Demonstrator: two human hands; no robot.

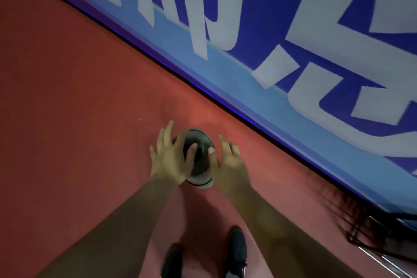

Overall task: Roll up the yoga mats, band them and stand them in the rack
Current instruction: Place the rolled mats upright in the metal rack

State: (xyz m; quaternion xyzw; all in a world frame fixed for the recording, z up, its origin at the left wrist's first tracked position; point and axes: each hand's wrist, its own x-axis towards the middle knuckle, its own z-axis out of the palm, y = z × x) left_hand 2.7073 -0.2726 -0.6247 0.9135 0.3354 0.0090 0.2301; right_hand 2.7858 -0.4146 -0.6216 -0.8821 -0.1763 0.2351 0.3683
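A dark grey rolled yoga mat (199, 166) stands upright on the red floor, seen end-on from above, with a pale band (204, 184) around its lower part. My left hand (171, 160) lies against its left side with fingers spread and straight, thumb over the roll's top edge. My right hand (230, 162) is against its right side, fingers loosely extended, thumb touching the top rim. Neither hand curls around the roll.
A blue banner wall (293, 63) with large white letters runs diagonally from upper left to lower right. A dark wire rack (372, 235), blurred, sits at the lower right by the wall. My two dark shoes (237, 248) stand on the red floor (79, 97).
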